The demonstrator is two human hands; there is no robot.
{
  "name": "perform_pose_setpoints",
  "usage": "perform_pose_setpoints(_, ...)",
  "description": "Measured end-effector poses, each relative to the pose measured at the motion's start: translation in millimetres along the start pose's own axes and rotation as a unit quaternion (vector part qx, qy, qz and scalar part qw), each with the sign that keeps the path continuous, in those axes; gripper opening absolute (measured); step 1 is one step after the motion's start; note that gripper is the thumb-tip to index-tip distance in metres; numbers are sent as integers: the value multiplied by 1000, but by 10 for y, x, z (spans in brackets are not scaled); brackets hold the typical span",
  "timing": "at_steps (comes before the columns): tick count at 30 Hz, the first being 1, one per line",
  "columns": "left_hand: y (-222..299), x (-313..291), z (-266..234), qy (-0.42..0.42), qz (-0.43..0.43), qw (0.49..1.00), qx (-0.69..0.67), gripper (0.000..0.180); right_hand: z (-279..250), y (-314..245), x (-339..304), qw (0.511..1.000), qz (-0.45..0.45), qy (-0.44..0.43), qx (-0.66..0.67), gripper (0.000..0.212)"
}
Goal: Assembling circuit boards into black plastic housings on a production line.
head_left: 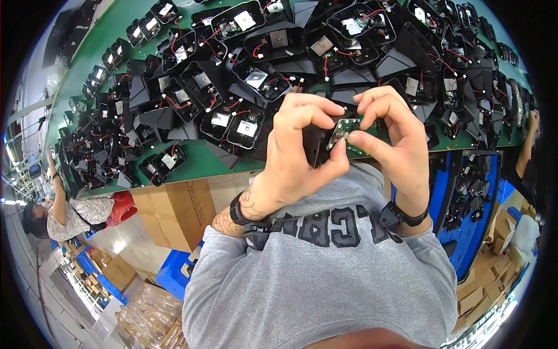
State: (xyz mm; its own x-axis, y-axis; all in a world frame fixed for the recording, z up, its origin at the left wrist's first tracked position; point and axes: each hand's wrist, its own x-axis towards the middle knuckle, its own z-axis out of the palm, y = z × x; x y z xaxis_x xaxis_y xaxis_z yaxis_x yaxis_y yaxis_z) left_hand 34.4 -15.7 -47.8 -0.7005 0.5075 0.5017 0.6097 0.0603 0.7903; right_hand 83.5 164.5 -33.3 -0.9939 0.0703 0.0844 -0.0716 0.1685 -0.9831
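In front of my chest, above the near edge of the bench, I hold a small green circuit board (347,125) with a shiny light edge on its left. My left hand (296,145) pinches its left side between thumb and fingers. From the other side, the thumb and fingertips of my right hand (398,131) are closed on it. Part of the board is hidden by my fingertips. Beyond my hands lie many black plastic housings (258,78), several with a silvery square plate and thin red wires with white plugs.
The green bench top (200,166) curves across the view, heaped with black housings. Below its edge stand a cardboard box (174,212), a blue bin (174,273) and a blue rack (444,224) of black parts. A person (75,212) works at far left; another's arm (528,142) shows at right.
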Motion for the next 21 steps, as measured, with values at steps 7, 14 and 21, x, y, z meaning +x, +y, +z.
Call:
perform_pose_setpoints(7,285,137,-161,-71,-377,860,-336,53,-244,-178,176,957,-219,-122,-147,48)
perform_pose_setpoints(14,175,137,-247,-122,-432,821,-353,58,-324,-203,282,912,-235,-302,-150,58)
perform_pose_setpoints(21,73,142,-249,-129,-361,820,-426,61,-330,-260,326,911,-236,-299,-159,47)
